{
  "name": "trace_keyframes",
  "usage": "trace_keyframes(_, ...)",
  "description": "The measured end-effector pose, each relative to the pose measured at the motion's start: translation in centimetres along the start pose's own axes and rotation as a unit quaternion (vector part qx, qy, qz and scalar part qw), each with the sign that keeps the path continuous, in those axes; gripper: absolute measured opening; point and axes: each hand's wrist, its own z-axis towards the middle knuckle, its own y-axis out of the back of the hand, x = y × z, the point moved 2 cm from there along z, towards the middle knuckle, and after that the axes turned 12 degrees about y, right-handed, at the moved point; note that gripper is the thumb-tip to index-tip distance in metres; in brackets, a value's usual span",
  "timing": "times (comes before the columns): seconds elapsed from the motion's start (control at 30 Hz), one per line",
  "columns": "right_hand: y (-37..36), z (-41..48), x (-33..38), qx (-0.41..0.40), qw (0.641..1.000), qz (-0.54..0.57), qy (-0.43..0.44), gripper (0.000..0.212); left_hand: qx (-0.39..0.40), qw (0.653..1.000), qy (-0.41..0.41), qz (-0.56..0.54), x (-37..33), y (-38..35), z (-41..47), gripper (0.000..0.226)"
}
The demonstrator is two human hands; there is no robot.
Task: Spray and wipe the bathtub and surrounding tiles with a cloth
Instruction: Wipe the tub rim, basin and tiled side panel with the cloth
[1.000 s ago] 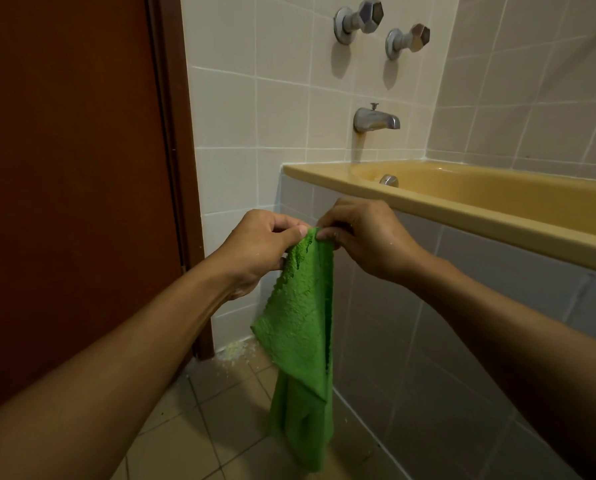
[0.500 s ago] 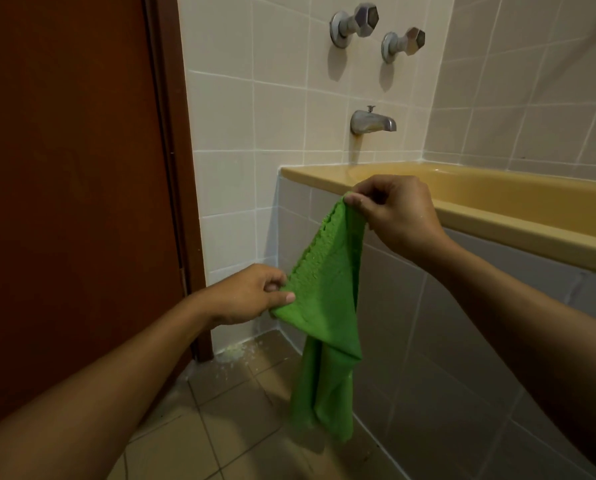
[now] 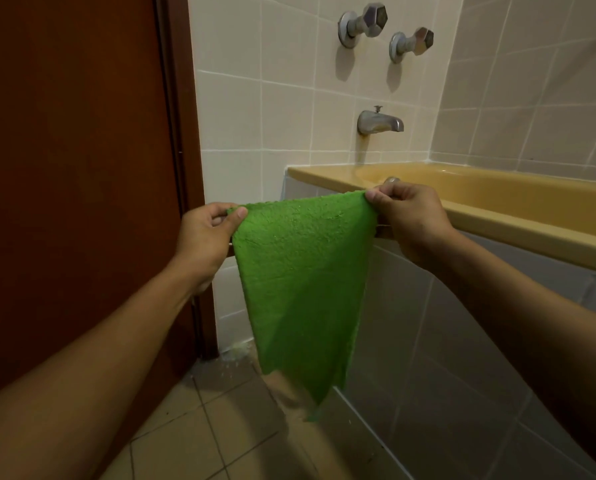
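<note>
The green cloth [image 3: 303, 289] now hangs spread flat before the bathtub's [image 3: 497, 216] near rim, no longer bunched. The left hand [image 3: 203, 237] and right hand [image 3: 411, 220] have drawn apart, fingers [image 3: 237, 215] pinching its top corners. It looks ready for wiping.

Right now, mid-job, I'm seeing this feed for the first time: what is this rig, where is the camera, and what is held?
There is no machine here: these are a person's two bare hands. The single picture comes from a camera worn on the head, looking forward and down. The left hand pinches one top corner of a green cloth, the right hand the other, so it hangs spread between them. Behind it is the yellow tub with its tiled side; a spout and two taps sit on the wall above, and a brown door stands at the left.
</note>
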Motion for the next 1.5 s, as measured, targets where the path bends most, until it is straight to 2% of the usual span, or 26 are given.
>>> trace_keyframes(0.13,-0.2,-0.2,-0.7,0.012,0.999,-0.014,-0.027,0.013,-0.003,1.000,0.011,-0.011,0.1,0.8,0.1,0.006)
trace_keyframes(0.2,-0.1,-0.3,-1.5,0.010,0.999,-0.030,-0.044,0.018,0.005,1.000,0.024,0.002,0.2,1.1,-0.1,0.006)
trace_keyframes(0.37,-1.1,-0.9,-3.4,0.017,0.996,-0.047,-0.071,0.013,0.027,0.993,0.038,0.112,0.7,1.5,-0.3,0.010)
trace_keyframes(0.4,-1.3,-1.0,-3.7,0.017,0.995,-0.059,-0.074,0.017,0.027,0.991,0.041,0.123,0.9,1.4,-0.2,0.011)
trace_keyframes(0.57,-2.4,-1.1,-4.8,0.041,0.992,-0.051,-0.110,0.026,0.044,0.986,0.092,0.130,1.6,1.0,-0.4,0.019)
trace_keyframes(0.73,-2.5,-0.9,-4.9,0.052,0.993,-0.066,-0.081,0.023,0.019,0.991,0.081,0.110,2.2,0.4,-0.2,0.017)
trace_keyframes(0.83,-1.6,-0.6,-4.8,0.078,0.979,-0.179,-0.052,0.017,0.034,0.994,0.063,0.082,1.7,-0.1,-0.3,0.011)
trace_keyframes(0.9,-1.2,-0.7,-4.2,0.128,0.944,-0.304,-0.009,0.012,0.051,0.995,0.037,0.081,1.1,-0.9,-0.7,0.007)
trace_keyframes(0.97,-1.7,-1.1,-3.3,0.175,0.914,-0.363,0.051,0.005,0.067,0.995,0.011,0.080,0.7,-2.0,-1.1,0.004)
trace_keyframes(1.0,-2.3,-1.3,-3.0,0.198,0.915,-0.343,0.072,0.015,0.075,0.994,0.004,0.085,0.7,-2.5,-1.2,0.004)
trace_keyframes(1.1,-4.7,-2.3,-2.9,0.240,0.955,-0.165,0.057,0.037,0.115,0.988,0.003,0.107,0.8,-4.0,-1.6,0.006)
trace_keyframes(1.2,-6.4,-2.6,-3.3,0.230,0.969,-0.075,0.048,0.026,0.128,0.988,0.017,0.088,1.0,-4.6,-1.7,0.005)
trace_keyframes(1.33,-7.0,-3.0,-3.3,0.232,0.972,-0.012,0.023,0.007,0.124,0.990,0.046,0.052,0.8,-3.9,-1.7,0.023)
trace_keyframes(1.4,-7.0,-3.0,-3.0,0.233,0.972,0.005,0.022,0.007,0.155,0.985,0.071,0.033,0.6,-3.7,-1.9,0.021)
trace_keyframes(1.5,-6.6,-2.3,-2.0,0.204,0.978,0.007,0.043,0.005,0.243,0.964,0.107,0.014,0.8,-3.6,-2.3,0.019)
